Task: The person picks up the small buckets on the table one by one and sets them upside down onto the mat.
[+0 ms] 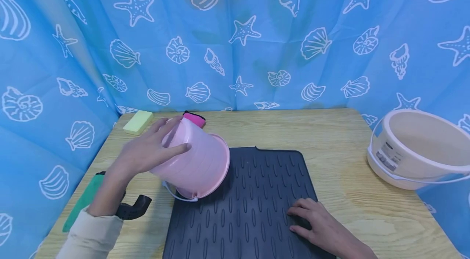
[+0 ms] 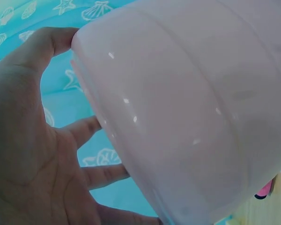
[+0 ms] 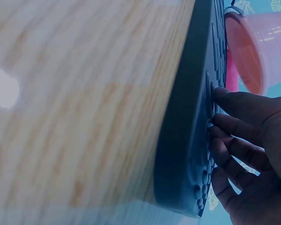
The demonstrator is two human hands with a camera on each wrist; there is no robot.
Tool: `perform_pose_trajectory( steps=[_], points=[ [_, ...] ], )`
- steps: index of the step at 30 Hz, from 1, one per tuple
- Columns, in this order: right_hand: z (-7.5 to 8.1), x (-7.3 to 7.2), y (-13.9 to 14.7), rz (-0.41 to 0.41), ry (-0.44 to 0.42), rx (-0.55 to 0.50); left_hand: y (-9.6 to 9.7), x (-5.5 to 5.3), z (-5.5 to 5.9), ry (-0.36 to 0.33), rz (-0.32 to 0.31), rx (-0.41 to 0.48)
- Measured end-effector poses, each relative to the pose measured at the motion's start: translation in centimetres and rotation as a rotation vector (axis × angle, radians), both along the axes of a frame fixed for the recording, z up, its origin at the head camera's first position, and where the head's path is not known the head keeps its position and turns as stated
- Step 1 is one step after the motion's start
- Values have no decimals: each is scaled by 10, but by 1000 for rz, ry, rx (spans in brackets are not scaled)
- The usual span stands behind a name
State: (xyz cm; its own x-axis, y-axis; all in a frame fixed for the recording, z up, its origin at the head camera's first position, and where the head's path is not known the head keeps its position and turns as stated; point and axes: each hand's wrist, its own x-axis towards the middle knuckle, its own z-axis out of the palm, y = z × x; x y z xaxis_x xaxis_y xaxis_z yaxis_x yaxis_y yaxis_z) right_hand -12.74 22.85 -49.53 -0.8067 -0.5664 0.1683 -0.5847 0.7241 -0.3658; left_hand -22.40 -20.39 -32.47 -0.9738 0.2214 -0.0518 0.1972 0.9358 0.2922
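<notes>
A pink bucket (image 1: 205, 161) is tipped on its side over the left part of a black ribbed mat (image 1: 246, 210), its mouth turned right and its pale handle (image 1: 180, 198) hanging down. My left hand (image 1: 145, 155) grips it at the base end. In the left wrist view, thumb and spread fingers press around the edge of the bucket's bottom (image 2: 168, 112). My right hand (image 1: 317, 224) lies at the mat's right side, fingers loosely bent. The right wrist view has its fingertips touching the mat's raised ribs, close to the thick side edge (image 3: 182, 140).
A cream bucket (image 1: 407, 157) with a label and handle stands at the table's right edge. Toward the back left lie a yellow sponge (image 1: 138, 122) and a bright pink item (image 1: 194, 119). A green item (image 1: 86, 198) and a black curved piece (image 1: 136, 208) lie near my left forearm.
</notes>
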Motion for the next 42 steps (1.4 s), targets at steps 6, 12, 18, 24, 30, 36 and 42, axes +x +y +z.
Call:
perform_pose_trajectory(
  steps=[6,12,18,24,30,36,42],
  points=[
    [0,1,-1,-2,-12,-6,8,-2,0,-2,14,-39],
    [0,3,-2,-13,-12,-9,15,-3,0,-11,8,-54],
    [2,2,-2,-25,-22,1,22,-4,0,-6,2,-60],
    [2,2,-2,-33,-37,13,29,-4,1,6,-4,-85],
    [1,3,-2,-26,-22,1,34,-6,-1,25,-9,-116],
    [1,2,-1,-18,-21,3,39,-7,-2,28,-10,-147],
    [1,2,-1,-15,-16,5,46,-9,-4,41,-6,-177]
  ],
)
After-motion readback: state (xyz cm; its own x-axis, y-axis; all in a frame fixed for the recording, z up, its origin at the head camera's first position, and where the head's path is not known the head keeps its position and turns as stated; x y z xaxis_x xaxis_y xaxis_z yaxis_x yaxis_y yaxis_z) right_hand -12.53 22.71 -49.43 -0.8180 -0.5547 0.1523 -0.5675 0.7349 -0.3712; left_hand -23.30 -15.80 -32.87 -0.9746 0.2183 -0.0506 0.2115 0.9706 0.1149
